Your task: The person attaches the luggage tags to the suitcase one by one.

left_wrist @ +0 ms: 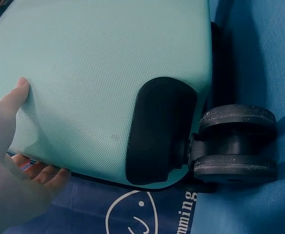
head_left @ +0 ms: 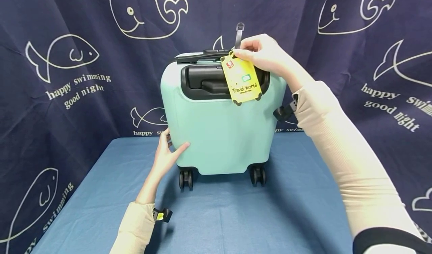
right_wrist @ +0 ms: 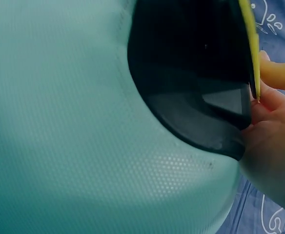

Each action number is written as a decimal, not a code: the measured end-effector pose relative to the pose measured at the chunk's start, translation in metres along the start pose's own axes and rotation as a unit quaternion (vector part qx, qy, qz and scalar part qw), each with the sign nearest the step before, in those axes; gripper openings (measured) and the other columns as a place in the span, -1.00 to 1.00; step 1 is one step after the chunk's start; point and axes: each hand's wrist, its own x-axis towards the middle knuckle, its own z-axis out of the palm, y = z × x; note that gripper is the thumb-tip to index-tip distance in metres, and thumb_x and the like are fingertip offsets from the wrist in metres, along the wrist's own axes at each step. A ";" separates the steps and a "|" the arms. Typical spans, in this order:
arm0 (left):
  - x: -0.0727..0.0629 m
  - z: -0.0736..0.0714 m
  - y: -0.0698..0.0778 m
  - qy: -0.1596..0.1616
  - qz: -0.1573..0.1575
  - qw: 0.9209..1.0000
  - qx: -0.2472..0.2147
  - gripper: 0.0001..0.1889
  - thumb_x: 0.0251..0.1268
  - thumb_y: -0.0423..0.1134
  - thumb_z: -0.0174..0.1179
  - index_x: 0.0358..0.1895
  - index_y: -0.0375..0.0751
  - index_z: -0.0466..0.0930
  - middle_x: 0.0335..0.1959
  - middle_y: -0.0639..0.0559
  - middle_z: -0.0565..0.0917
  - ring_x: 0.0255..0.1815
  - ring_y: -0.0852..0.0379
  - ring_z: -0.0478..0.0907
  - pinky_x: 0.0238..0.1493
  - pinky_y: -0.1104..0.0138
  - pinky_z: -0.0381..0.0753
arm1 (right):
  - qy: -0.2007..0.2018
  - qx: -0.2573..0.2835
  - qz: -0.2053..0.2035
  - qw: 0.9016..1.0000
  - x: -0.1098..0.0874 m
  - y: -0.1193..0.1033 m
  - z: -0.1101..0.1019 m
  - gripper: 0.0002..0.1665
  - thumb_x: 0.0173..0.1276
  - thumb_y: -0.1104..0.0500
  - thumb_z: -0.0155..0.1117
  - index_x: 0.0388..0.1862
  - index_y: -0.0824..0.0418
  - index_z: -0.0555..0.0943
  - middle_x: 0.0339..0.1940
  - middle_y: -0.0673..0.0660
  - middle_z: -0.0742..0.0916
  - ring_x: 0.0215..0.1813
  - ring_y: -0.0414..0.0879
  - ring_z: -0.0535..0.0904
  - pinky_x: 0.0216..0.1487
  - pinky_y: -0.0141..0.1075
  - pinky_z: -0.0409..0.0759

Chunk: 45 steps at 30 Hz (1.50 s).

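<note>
A mint-green suitcase (head_left: 219, 134) stands upright on its black wheels (left_wrist: 235, 168). My left hand (head_left: 164, 156) grips its lower left side, thumb on the front face and fingers round the edge, as the left wrist view shows too. At the top, my right hand (head_left: 266, 57) pinches the upper corner of a yellow luggage tag (head_left: 241, 81) printed "Travel World". The tag hangs in front of the black recess (head_left: 206, 81). Its grey strap (head_left: 239, 36) sticks up above the fingers, buckle end highest. In the right wrist view the tag (right_wrist: 252, 48) shows edge-on beside the fingers.
A blue cloth (head_left: 216, 216) covers the table under the suitcase. Behind and at both sides hangs a dark blue curtain (head_left: 84, 115) with white whale and fish drawings. A black handle (head_left: 202, 57) runs along the suitcase top.
</note>
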 end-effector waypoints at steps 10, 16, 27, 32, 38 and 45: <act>0.000 0.001 0.000 0.002 0.008 1.000 -0.010 -0.14 0.08 -0.02 0.35 0.39 -0.08 0.05 0.27 -0.11 0.26 0.28 -0.01 0.29 0.32 0.13 0.29 | 0.002 -0.013 -0.004 1.000 0.004 0.004 -0.002 -0.68 0.34 0.02 0.18 -0.58 0.11 0.50 -0.72 -0.17 0.45 -0.56 -0.27 0.33 -0.44 -0.41 0.24; 0.000 0.001 0.002 0.001 0.008 1.000 -0.008 -0.13 0.08 -0.02 0.35 0.40 -0.10 0.04 0.27 -0.11 0.25 0.26 -0.02 0.30 0.31 0.12 0.29 | 0.002 -0.028 0.004 1.000 0.006 0.003 -0.004 -0.68 0.32 -0.06 0.18 -0.57 0.07 0.50 -0.72 -0.19 0.44 -0.52 -0.25 0.33 -0.39 -0.38 0.21; -0.001 0.001 -0.001 0.007 0.011 1.000 0.001 -0.13 0.06 0.00 0.36 0.40 -0.06 0.05 0.27 -0.09 0.27 0.26 -0.03 0.32 0.28 0.10 0.32 | 0.016 0.009 -0.051 0.999 0.015 0.003 0.008 -0.69 0.31 0.05 0.20 -0.60 0.14 0.49 -0.71 -0.15 0.43 -0.54 -0.25 0.31 -0.42 -0.41 0.19; -0.002 0.002 0.000 0.004 0.014 1.000 0.006 -0.11 0.06 0.02 0.36 0.40 -0.06 0.04 0.28 -0.11 0.26 0.26 -0.04 0.32 0.28 0.08 0.33 | 0.031 -0.003 -0.050 0.998 0.016 0.008 0.007 -0.75 0.30 0.05 0.21 -0.47 0.19 0.55 -0.54 -0.10 0.48 -0.41 -0.22 0.34 -0.32 -0.43 0.21; -0.002 0.003 0.002 0.001 0.004 1.000 0.008 -0.10 0.05 0.06 0.35 0.41 -0.04 0.04 0.28 -0.10 0.26 0.27 -0.05 0.31 0.28 0.08 0.33 | 0.022 -0.006 -0.037 0.999 0.015 0.013 0.002 -0.78 0.28 0.02 0.23 -0.40 0.15 0.57 -0.44 -0.11 0.52 -0.31 -0.24 0.36 -0.24 -0.46 0.23; -0.001 -0.004 0.002 -0.010 -0.006 1.000 -0.003 -0.17 0.15 0.04 0.28 0.41 -0.08 0.04 0.32 -0.13 0.23 0.31 -0.06 0.28 0.31 0.07 0.30 | 0.027 -0.003 -0.045 0.999 0.019 0.014 0.004 -0.76 0.29 0.02 0.23 -0.41 0.18 0.56 -0.52 -0.10 0.47 -0.41 -0.23 0.34 -0.34 -0.43 0.22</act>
